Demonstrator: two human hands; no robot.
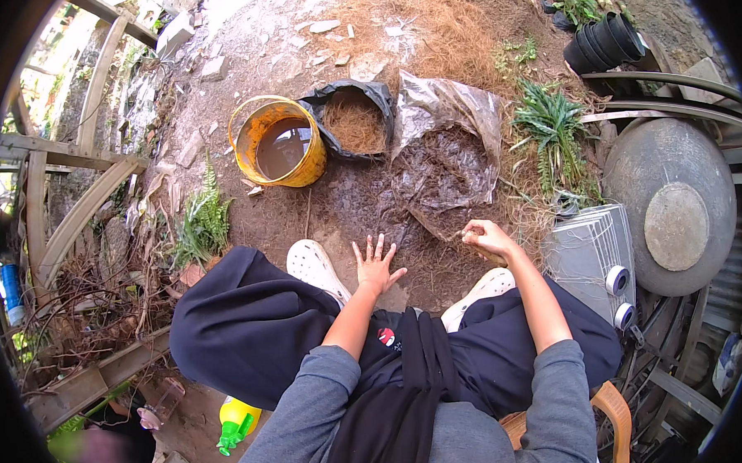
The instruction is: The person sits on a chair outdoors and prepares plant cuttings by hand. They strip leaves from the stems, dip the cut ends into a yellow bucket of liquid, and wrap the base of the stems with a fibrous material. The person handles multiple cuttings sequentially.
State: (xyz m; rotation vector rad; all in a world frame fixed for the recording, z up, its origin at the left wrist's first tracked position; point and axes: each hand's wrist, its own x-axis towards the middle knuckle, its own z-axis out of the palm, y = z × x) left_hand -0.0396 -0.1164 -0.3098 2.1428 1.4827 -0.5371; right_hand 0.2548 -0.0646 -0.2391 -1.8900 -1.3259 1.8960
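Note:
Above the ground between the white clogs, my left hand [377, 268] is spread with dirty fingers and holds nothing. My right hand [487, 240] has its fingers curled at the lower edge of a plastic sheet [445, 95]; a brownish piece shows below the fingers, too unclear to name. Dark wet fibre [445, 166] lies on the sheet. A yellow bucket [315, 164] of murky brown water stands ahead on the left. Beside it, a black plastic bag [386, 102] holds dry brown fibre [353, 122].
Ferns lie at left [204, 215] and right [552, 128]. On the right are black plant pots [604, 43], a large round grey vessel [666, 151] and a grey box wound with cord [584, 253]. A yellow-green spray bottle [237, 419] and wooden frame [78, 392] are lower left.

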